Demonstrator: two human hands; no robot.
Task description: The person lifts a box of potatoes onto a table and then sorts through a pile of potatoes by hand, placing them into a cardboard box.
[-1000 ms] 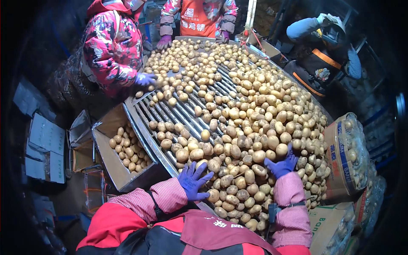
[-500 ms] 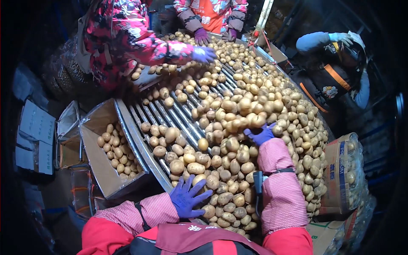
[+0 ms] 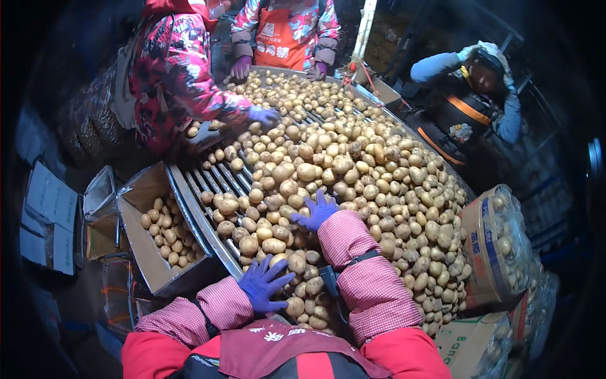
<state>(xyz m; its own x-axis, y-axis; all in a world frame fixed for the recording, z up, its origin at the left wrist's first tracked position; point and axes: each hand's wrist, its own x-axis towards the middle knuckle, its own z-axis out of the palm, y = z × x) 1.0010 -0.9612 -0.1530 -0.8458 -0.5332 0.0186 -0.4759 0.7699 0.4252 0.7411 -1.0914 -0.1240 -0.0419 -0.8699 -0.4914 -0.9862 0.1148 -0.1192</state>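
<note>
We stood at the near end of the roller sorting table [image 3: 189,189], its bars bare only along the left edge, the rest buried under a deep heap of potatoes [image 3: 353,170]. Our left hand [image 3: 264,285], in a blue glove, lay with fingers spread and loose on the potatoes nearest our body, gripping none of them. Our right hand [image 3: 317,211], also blue-gloved, reached farther up the pile, fingers splayed flat on the tubers and likewise closed on nothing.

As for progress, we judged the sorting far from finished. The open cardboard box [image 3: 142,252] just left of the table held only a shallow layer of small potatoes [image 3: 167,237], with plenty of its brown wall showing. On the right, a box lined with clear plastic [image 3: 489,252] looked well filled, and another carton [image 3: 470,344] below it sat near our right elbow. The mass on the rollers was the work left.

Others were working the same heap: a person in a red patterned jacket [image 3: 173,76] reached a gloved hand [image 3: 264,115] in from the left, a person in an orange apron [image 3: 278,38] stood at the far end, and a person in a dark vest [image 3: 461,120] stood at the right, hands raised to the head.
</note>
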